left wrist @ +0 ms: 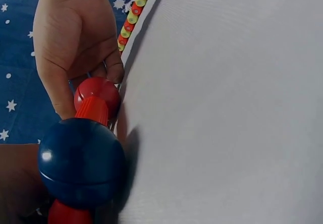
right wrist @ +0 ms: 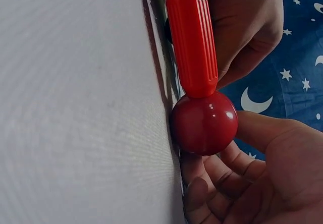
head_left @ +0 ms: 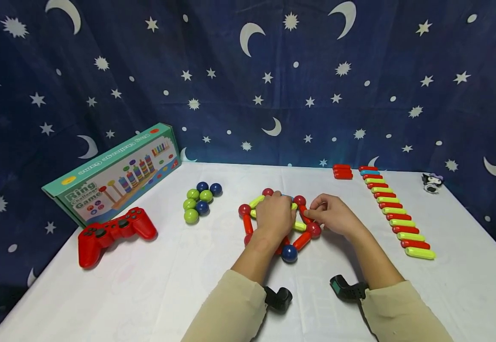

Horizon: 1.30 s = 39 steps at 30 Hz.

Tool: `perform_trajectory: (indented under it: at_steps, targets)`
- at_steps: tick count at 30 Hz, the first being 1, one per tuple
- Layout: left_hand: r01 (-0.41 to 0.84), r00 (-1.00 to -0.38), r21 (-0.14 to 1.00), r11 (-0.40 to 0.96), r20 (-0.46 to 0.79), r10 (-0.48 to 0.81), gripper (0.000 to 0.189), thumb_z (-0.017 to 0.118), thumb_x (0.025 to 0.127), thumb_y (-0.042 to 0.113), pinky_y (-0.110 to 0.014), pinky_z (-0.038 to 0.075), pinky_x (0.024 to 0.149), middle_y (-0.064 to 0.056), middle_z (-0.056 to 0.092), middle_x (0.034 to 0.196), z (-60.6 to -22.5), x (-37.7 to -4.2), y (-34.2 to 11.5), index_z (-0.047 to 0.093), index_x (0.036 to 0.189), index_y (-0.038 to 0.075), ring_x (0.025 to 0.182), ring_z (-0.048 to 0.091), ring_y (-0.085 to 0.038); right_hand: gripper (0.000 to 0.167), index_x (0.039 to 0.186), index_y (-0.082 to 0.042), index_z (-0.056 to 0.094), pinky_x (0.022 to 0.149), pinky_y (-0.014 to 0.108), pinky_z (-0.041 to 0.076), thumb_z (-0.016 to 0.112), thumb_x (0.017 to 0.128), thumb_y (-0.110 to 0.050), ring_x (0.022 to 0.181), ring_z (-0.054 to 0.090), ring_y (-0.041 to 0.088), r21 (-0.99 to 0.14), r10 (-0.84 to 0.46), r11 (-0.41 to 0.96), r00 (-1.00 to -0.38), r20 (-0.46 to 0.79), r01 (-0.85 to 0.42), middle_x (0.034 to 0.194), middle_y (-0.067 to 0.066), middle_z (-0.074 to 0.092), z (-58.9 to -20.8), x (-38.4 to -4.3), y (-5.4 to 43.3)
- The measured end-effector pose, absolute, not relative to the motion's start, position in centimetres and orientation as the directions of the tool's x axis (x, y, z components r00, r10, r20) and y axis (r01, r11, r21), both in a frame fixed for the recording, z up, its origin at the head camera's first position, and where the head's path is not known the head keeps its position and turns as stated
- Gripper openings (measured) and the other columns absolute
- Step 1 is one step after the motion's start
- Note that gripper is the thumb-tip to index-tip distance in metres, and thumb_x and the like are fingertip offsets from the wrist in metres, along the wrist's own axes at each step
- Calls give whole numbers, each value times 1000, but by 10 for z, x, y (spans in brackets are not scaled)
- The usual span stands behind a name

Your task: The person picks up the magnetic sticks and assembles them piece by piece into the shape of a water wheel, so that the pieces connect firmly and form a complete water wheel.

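Right hand (head_left: 335,216): there, a red stick (head_left: 303,214) was pinched
Left hand (head_left: 275,216): was held over the stick frame (head_left: 299,226), grip couldn't be told

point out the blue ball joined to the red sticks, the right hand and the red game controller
Attached blue ball (left wrist: 82,162): left wrist view, middle of its surface.
Right hand (head_left: 335,217): head view, back of the hand.
Red game controller (head_left: 112,230): head view, body between its grips.

From above the near side of the white table (head_left: 124,294), we look forward and down, past its far edge. In both wrist views we peer low and close along its surface, turned sideways, the left nearest a navy ball (left wrist: 83,163); all three share one dark red ball (right wrist: 204,124).
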<state>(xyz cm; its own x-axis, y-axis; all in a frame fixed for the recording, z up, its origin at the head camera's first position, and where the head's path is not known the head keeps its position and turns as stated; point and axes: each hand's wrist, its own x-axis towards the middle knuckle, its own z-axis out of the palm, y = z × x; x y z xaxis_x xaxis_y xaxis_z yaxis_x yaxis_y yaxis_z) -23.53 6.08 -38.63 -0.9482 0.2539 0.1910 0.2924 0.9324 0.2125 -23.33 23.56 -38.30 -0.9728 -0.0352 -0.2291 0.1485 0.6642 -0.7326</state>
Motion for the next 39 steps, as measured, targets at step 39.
perform_trajectory:
  at_steps: [39]
  targets:
    - [82,-991,771,631,-5,134,27,69,96,22,-39,56,86,-9,73,104,-393,-251,-46,75,120,9,93,63,-24,34,114,-2,60,68,33,60,77,92,-21,72,66,23,-769,-265,626,-893,-364,127,95,13,61,-363,-227,258]
